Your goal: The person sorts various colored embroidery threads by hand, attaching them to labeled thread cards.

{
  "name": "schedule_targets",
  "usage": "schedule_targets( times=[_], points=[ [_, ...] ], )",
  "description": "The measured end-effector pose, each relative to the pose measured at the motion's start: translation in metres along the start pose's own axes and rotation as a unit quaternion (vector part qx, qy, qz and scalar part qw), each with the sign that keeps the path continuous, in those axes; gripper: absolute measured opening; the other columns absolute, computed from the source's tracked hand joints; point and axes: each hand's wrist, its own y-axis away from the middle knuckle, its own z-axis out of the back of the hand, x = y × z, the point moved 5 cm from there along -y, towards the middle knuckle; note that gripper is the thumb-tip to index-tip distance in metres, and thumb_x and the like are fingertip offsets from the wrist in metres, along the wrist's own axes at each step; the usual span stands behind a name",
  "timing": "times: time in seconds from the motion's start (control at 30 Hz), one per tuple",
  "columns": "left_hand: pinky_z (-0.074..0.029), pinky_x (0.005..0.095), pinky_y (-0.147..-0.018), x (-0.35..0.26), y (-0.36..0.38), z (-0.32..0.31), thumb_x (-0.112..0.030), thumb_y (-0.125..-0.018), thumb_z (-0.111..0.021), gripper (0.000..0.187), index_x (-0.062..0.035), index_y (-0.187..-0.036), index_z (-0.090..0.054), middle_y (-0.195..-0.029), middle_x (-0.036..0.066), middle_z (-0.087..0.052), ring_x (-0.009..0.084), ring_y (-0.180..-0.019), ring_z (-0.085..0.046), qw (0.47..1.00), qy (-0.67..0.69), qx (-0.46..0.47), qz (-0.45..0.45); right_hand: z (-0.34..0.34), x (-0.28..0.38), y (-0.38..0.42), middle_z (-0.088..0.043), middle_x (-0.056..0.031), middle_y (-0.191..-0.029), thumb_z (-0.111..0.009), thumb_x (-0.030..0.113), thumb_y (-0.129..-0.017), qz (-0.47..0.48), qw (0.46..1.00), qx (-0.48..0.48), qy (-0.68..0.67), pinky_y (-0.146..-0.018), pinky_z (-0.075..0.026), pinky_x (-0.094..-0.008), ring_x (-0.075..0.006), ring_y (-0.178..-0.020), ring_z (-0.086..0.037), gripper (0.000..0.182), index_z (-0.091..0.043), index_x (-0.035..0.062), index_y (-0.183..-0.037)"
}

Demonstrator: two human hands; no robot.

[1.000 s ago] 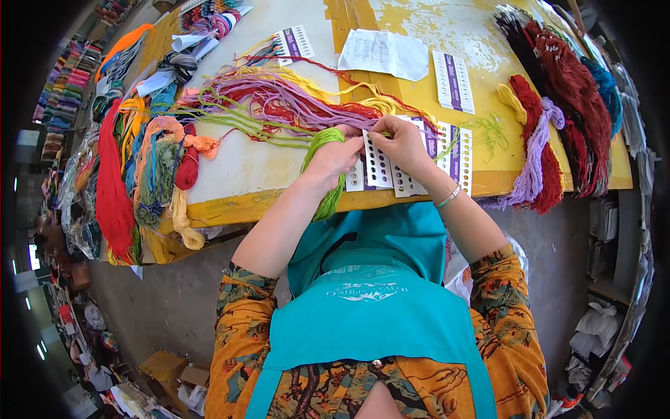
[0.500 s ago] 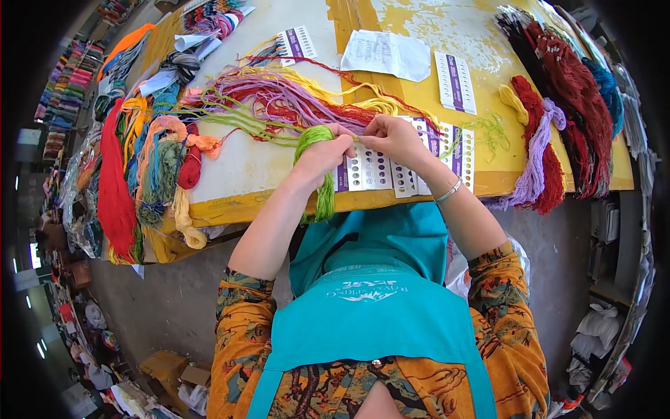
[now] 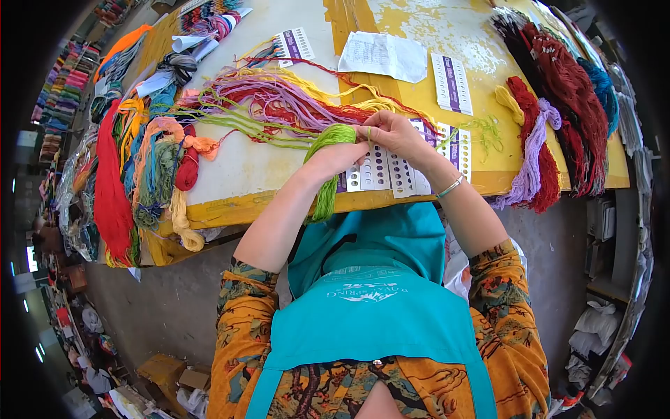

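Clasping green skein (image 3: 325,178) in left hand (image 3: 343,155), right hand (image 3: 399,136) pinching green strand (image 3: 369,134) over punched cards (image 3: 403,171) by table's (image 3: 244,208) near edge

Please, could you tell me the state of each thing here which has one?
Left hand: fingers curled
Right hand: fingertips pinched together
Green skein: looped over left hand, hanging down
Long multicolored threads: spread loose
Lilac skein: knotted near top
White paper: unfolded, creased
Upper-right punched card: flat, unthreaded
Yellow table: paint worn
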Motion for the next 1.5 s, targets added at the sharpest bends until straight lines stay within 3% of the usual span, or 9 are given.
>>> schedule_targets(
  times=[0.2,0.5,0.67,0.73,0.93,1.0,1.17,1.37,1.5],
  points=[
    [-0.019,0.0185,-0.035,0.003,0.011,0.058,-0.019,-0.086,-0.06,0.025,-0.0148,-0.066,-0.046,-0.056,-0.006,-0.04,0.0016,-0.04,-0.03,0.921,0.379,0.048,0.072,0.002,0.005,0.002,-0.057,0.001,-0.072,-0.062,0.026,-0.093,-0.063,0.997,0.026,0.032,-0.056,-0.042,-0.0202,-0.0048,-0.062,-0.053,0.025,-0.059,0.004,-0.105],
    [-0.025,0.0216,-0.037,0.04,0.04,0.298,-0.018,-0.095,-0.051,0.021,-0.009,-0.077,-0.05,-0.061,-0.004,-0.041,0.0076,-0.044,-0.033,0.799,0.565,-0.194,-0.074,0.001,0.007,0.004,-0.063,-0.0051,-0.074,-0.06,0.015,-0.086,-0.052,0.995,0.013,0.085,-0.063,-0.048,-0.0267,-0.0107,-0.065,-0.06,0.024,-0.058,0.0013,-0.106],
    [-0.03,0.0237,-0.042,0.058,0.032,0.31,-0.02,-0.097,-0.047,0.017,-0.0075,-0.087,-0.054,-0.07,0.0,-0.05,0.0097,-0.048,-0.037,0.763,0.617,-0.126,-0.146,-0.002,-0.001,0.0,-0.064,-0.0061,-0.076,-0.06,0.015,-0.086,-0.009,0.992,-0.005,0.13,-0.064,-0.048,-0.0275,-0.0124,-0.066,-0.061,0.023,-0.059,0.001,-0.105],
    [-0.031,0.0246,-0.043,0.063,0.04,0.314,-0.021,-0.097,-0.046,0.018,-0.0066,-0.091,-0.055,-0.077,0.004,-0.058,0.0113,-0.049,-0.04,0.742,0.614,-0.224,-0.148,-0.002,0.001,0.002,-0.064,-0.0069,-0.078,-0.059,0.014,-0.086,-0.035,0.994,0.008,0.106,-0.065,-0.049,-0.0279,-0.0133,-0.068,-0.062,0.022,-0.06,0.0006,-0.104],
    [-0.034,0.0231,-0.044,0.081,0.082,0.337,-0.021,-0.096,-0.05,0.018,-0.0054,-0.1,-0.057,-0.082,0.006,-0.062,0.009,-0.053,-0.043,0.739,0.417,-0.53,-0.002,-0.002,0.009,0.005,-0.064,-0.0063,-0.08,-0.059,0.014,-0.087,-0.046,0.992,0.003,0.116,-0.064,-0.049,-0.0273,-0.0124,-0.068,-0.061,0.023,-0.059,0.0012,-0.105],
    [-0.032,0.0202,-0.044,0.054,0.088,0.323,-0.024,-0.092,-0.058,0.019,-0.0066,-0.102,-0.06,-0.08,0.003,-0.061,0.0049,-0.054,-0.042,0.809,0.286,-0.502,-0.108,-0.002,0.007,0.005,-0.064,-0.0054,-0.08,-0.059,0.014,-0.087,-0.049,0.993,0.009,0.105,-0.064,-0.048,-0.0262,-0.011,-0.067,-0.061,0.022,-0.059,0.0022,-0.106],
    [-0.035,0.0192,-0.05,-0.01,0.072,0.19,-0.02,-0.087,-0.067,0.016,-0.0106,-0.1,-0.069,-0.073,-0.004,-0.057,0.004,-0.057,-0.043,0.947,0.039,-0.302,-0.104,-0.004,0.005,0.003,-0.063,-0.0044,-0.077,-0.059,0.014,-0.088,-0.052,0.992,0.014,0.114,-0.062,-0.047,-0.025,-0.0098,-0.066,-0.06,0.021,-0.058,0.0032,-0.107],
    [-0.047,0.0309,-0.077,-0.008,0.04,0.073,-0.017,-0.085,-0.064,0.015,-0.0056,-0.094,-0.068,-0.092,0.005,-0.059,0.0156,-0.086,-0.057,0.952,-0.155,-0.123,-0.235,-0.003,0.0,0.003,-0.063,-0.0039,-0.074,-0.06,0.014,-0.087,-0.04,0.995,0.002,0.09,-0.061,-0.047,-0.0255,-0.0099,-0.064,-0.059,0.022,-0.059,0.0025,-0.106],
    [-0.047,0.0303,-0.074,-0.005,0.024,0.045,-0.012,-0.084,-0.064,0.015,-0.0063,-0.097,-0.065,-0.088,0.006,-0.056,0.018,-0.084,-0.057,0.911,-0.281,-0.152,-0.26,-0.003,-0.004,0.0,-0.062,-0.0037,-0.072,-0.06,0.014,-0.087,-0.028,0.996,0.001,0.09,-0.06,-0.047,-0.0255,-0.0098,-0.063,-0.059,0.023,-0.06,0.002,-0.106]
  ],
)
